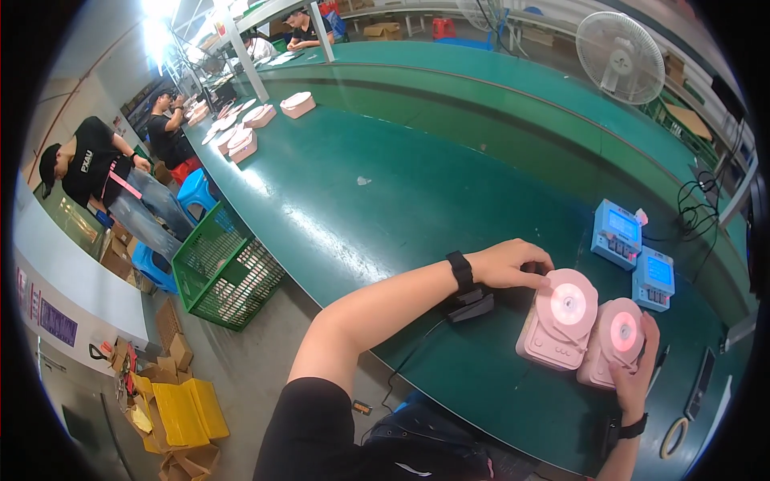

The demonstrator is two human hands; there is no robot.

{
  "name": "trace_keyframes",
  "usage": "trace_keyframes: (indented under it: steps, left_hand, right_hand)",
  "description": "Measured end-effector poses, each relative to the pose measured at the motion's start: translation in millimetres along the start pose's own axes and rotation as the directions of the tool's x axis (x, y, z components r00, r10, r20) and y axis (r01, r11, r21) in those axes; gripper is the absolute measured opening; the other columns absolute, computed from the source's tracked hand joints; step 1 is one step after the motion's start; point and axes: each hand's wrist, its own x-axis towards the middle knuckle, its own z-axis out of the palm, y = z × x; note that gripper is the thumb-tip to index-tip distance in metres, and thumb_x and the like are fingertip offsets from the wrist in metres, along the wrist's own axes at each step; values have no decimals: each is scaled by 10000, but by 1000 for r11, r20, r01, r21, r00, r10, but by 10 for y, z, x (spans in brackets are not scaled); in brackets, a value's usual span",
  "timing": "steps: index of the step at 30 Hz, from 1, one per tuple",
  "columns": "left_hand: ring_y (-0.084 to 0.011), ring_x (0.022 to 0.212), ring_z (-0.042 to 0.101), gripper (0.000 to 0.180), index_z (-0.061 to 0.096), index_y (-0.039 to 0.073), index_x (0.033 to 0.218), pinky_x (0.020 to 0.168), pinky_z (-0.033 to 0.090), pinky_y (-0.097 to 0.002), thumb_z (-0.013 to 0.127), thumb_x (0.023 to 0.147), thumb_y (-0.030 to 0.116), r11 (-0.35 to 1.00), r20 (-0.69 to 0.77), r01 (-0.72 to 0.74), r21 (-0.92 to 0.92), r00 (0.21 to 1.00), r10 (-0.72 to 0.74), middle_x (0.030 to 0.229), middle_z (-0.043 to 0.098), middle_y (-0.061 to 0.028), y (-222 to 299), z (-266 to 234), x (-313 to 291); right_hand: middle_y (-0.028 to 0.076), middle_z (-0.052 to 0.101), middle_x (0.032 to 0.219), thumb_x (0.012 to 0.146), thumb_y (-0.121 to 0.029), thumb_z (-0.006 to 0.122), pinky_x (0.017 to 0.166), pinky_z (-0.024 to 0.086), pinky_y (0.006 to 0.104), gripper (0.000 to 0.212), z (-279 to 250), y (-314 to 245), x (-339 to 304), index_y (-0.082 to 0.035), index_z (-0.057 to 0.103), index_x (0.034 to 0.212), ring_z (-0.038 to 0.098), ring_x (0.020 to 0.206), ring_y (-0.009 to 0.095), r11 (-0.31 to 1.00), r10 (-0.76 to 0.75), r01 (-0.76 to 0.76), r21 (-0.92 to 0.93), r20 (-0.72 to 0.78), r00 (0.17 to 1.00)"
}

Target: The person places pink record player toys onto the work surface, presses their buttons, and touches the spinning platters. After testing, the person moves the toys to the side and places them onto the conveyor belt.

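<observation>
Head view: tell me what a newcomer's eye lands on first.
Two pink devices with glowing round tops, the left device and the right device, side by side on the green bench. The left hand touches the first; the right hand grips the second. Behind them sit two blue meters.

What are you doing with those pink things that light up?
A person sits at a long green table with two pink plastic devices, each topped by a glowing round disc. The left hand rests on the top edge of the left pink device, while the right hand cups the right pink device from the side. Two small blue boxes with screens stand just behind them. Other people work farther along the table.
</observation>
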Motion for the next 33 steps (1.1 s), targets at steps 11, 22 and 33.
trace_keyframes:
  steps: [11, 22, 33]
  left_hand:
    - [-209, 764, 618, 431, 663, -14, 1099, 655, 476, -325, 648, 880, 357, 1000, -7, -6, -2, 1000, 6, 953, 668, -138, -1, 1, -5]
    - [-200, 758, 616, 418, 664, -10, 1102, 645, 472, -317, 647, 881, 344, 1000, -20, -10, -9, 1000, 10, 954, 668, -129, -10, 25, 28]
    - [-243, 799, 620, 452, 680, -7, 1066, 705, 492, -347, 658, 861, 396, 999, -25, 29, -22, 999, -29, 962, 682, -157, 6, 30, 37]
  right_hand:
    - [168, 370, 1453, 736, -529, 718, 1130, 279, 448, 878, -11, 38, -21, -60, 417, 1414, 365, 1361, 332, 1000, 1, -1, -14, -4, 1000]
    - [136, 341, 1493, 708, -408, 717, 1156, 269, 401, 916, -39, 75, 12, -32, 350, 1458, 348, 1392, 281, 1000, 4, -3, -14, 25, 1000]
    - [166, 363, 1483, 745, -520, 723, 1137, 280, 460, 862, -41, 113, 7, -75, 425, 1421, 350, 1381, 335, 1000, -23, 24, -18, 15, 1000]
